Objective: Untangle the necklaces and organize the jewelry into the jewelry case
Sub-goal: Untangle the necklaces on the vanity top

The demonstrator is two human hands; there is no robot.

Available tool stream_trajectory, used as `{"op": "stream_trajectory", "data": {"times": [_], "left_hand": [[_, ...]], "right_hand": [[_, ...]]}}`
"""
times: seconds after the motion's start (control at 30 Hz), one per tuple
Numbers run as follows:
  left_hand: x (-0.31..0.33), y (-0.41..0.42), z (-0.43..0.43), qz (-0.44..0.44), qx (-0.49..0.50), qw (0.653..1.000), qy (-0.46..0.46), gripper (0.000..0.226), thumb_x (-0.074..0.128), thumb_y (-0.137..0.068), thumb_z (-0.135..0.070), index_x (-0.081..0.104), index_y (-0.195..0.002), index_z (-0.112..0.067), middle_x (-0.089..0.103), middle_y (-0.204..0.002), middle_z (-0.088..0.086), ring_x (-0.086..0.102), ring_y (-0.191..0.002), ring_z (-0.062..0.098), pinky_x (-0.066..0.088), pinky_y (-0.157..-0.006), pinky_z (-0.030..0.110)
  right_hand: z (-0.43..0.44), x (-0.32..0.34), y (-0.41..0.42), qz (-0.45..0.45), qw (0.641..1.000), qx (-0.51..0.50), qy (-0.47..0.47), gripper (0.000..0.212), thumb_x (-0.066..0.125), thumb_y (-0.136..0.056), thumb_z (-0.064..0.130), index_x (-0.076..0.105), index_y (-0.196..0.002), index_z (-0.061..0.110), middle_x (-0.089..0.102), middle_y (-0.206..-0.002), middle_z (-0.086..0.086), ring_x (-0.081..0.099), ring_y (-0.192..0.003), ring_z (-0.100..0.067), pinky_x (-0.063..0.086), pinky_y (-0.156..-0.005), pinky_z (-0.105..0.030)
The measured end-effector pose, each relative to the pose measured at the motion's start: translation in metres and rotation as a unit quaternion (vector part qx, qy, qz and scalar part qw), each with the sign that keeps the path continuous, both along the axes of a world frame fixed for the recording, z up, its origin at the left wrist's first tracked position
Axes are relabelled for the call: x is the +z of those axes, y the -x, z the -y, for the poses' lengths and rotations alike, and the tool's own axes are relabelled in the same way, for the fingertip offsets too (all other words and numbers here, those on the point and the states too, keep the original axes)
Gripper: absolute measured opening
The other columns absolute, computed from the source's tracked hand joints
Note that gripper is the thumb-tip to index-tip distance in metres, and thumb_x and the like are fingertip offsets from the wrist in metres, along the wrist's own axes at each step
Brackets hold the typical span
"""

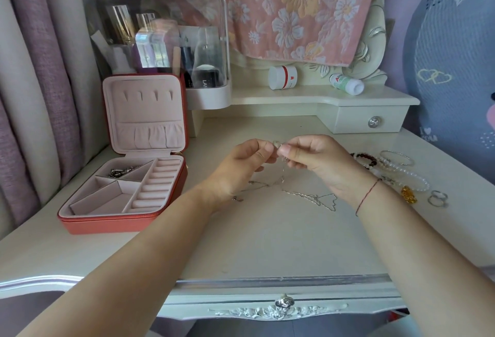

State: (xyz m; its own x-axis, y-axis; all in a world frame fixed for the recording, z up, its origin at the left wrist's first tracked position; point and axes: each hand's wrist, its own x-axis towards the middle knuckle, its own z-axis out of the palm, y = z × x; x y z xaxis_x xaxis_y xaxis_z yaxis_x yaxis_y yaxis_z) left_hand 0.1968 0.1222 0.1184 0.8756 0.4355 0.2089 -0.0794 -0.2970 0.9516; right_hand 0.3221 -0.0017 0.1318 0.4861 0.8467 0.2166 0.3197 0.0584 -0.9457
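Observation:
Both hands are raised over the middle of the white dressing table. My left hand (241, 165) and my right hand (316, 160) pinch the top of a thin silver necklace chain (282, 173) between their fingertips. The chain hangs down to a tangle of silver necklaces (310, 198) lying on the tabletop. The red jewelry case (126, 219) stands open at the left, with a pink lining, ring rolls and some small silver pieces (120, 172) in its back compartment.
Beaded bracelets (367, 161), a clear bead bracelet (412, 180), a bangle (396, 157), an amber charm (408, 194) and rings (438, 198) lie at the right. A clear cosmetics box (160, 42) stands behind the case. A jar (282, 77) and a bottle (347, 84) lie on the shelf.

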Motion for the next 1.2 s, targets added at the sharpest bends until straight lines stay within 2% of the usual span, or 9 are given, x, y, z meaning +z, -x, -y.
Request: {"op": "stream_trajectory", "data": {"times": [0.17, 0.3, 0.43, 0.6, 0.7, 0.73, 0.8, 0.97, 1.2], "left_hand": [[-0.004, -0.001, 0.004, -0.040, -0.024, 0.999, -0.024, 0.025, 0.067, -0.090, -0.016, 0.064, -0.114, -0.012, 0.069, -0.111, 0.007, 0.061, -0.095, 0.007, 0.048, -0.085, 0.018], [-0.006, -0.002, 0.006, -0.051, -0.018, 0.997, -0.062, 0.011, 0.072, -0.085, -0.011, 0.072, -0.093, -0.019, 0.072, -0.090, -0.001, 0.061, -0.078, -0.001, 0.046, -0.074, 0.013], [-0.002, 0.000, 0.007, -0.035, -0.011, 0.998, -0.043, 0.004, 0.071, -0.086, -0.015, 0.073, -0.084, -0.018, 0.074, -0.080, 0.002, 0.064, -0.083, 0.008, 0.047, -0.089, 0.028], [0.002, 0.002, 0.009, -0.005, -0.021, 1.000, 0.004, 0.023, 0.066, -0.084, -0.035, 0.076, -0.092, -0.016, 0.076, -0.086, 0.005, 0.048, -0.078, 0.027, 0.035, -0.078, 0.040], [0.003, 0.001, 0.009, 0.012, -0.021, 0.999, 0.024, 0.018, 0.064, -0.088, -0.023, 0.074, -0.097, -0.010, 0.073, -0.078, 0.002, 0.054, -0.064, 0.010, 0.042, -0.070, 0.022], [0.004, 0.002, 0.010, 0.018, -0.019, 0.999, 0.031, 0.014, 0.063, -0.090, -0.016, 0.073, -0.097, -0.009, 0.071, -0.074, 0.000, 0.051, -0.053, 0.003, 0.040, -0.061, 0.014], [0.005, 0.003, 0.010, 0.027, -0.011, 0.998, 0.048, 0.012, 0.065, -0.089, -0.011, 0.072, -0.097, -0.007, 0.069, -0.068, -0.004, 0.048, -0.044, 0.000, 0.038, -0.048, 0.010], [0.003, 0.002, 0.004, 0.042, -0.006, 0.997, 0.065, 0.005, 0.071, -0.081, -0.010, 0.072, -0.083, -0.015, 0.070, -0.076, -0.004, 0.060, -0.074, 0.005, 0.044, -0.071, 0.012], [0.003, 0.001, 0.008, -0.011, -0.039, 0.999, 0.037, 0.018, 0.056, -0.095, -0.024, 0.061, -0.080, -0.014, 0.060, -0.075, -0.003, 0.049, -0.064, 0.003, 0.039, -0.064, 0.013]], "right_hand": [[0.002, 0.004, -0.002, -0.103, 0.992, 0.001, -0.074, 0.020, 0.064, -0.076, 0.028, 0.068, -0.085, 0.011, 0.064, -0.067, 0.002, 0.056, -0.062, -0.010, 0.046, -0.070, -0.023], [0.002, 0.006, -0.001, -0.138, 0.986, 0.015, -0.090, 0.021, 0.063, -0.075, 0.027, 0.066, -0.085, 0.009, 0.064, -0.067, 0.001, 0.058, -0.060, -0.010, 0.047, -0.062, -0.019], [0.002, 0.006, -0.002, -0.153, 0.983, 0.017, -0.096, 0.018, 0.061, -0.079, 0.026, 0.063, -0.085, 0.010, 0.065, -0.067, 0.000, 0.059, -0.060, -0.012, 0.047, -0.062, -0.021], [0.002, 0.007, -0.003, -0.166, 0.981, 0.014, -0.100, 0.013, 0.053, -0.093, 0.018, 0.060, -0.085, 0.011, 0.063, -0.065, -0.001, 0.055, -0.058, -0.012, 0.042, -0.063, -0.024], [0.001, 0.006, -0.003, -0.166, 0.981, 0.009, -0.099, 0.013, 0.053, -0.094, 0.017, 0.060, -0.084, 0.012, 0.062, -0.063, 0.000, 0.052, -0.057, -0.012, 0.040, -0.063, -0.024], [0.001, 0.006, -0.003, -0.166, 0.981, 0.006, -0.098, 0.013, 0.053, -0.094, 0.017, 0.060, -0.084, 0.012, 0.062, -0.063, 0.000, 0.051, -0.056, -0.012, 0.039, -0.062, -0.024], [0.001, 0.006, -0.003, -0.162, 0.982, 0.003, -0.096, 0.013, 0.053, -0.094, 0.017, 0.060, -0.085, 0.011, 0.061, -0.062, 0.000, 0.050, -0.055, -0.012, 0.039, -0.061, -0.022], [0.000, 0.007, -0.002, -0.163, 0.982, 0.008, -0.092, 0.013, 0.053, -0.094, 0.017, 0.060, -0.085, 0.011, 0.062, -0.061, 0.000, 0.049, -0.055, -0.011, 0.038, -0.062, -0.023], [0.001, 0.008, -0.001, -0.180, 0.975, 0.046, -0.121, 0.015, 0.057, -0.081, 0.025, 0.057, -0.087, 0.012, 0.065, -0.065, -0.002, 0.053, -0.058, -0.010, 0.040, -0.058, -0.019]]}}
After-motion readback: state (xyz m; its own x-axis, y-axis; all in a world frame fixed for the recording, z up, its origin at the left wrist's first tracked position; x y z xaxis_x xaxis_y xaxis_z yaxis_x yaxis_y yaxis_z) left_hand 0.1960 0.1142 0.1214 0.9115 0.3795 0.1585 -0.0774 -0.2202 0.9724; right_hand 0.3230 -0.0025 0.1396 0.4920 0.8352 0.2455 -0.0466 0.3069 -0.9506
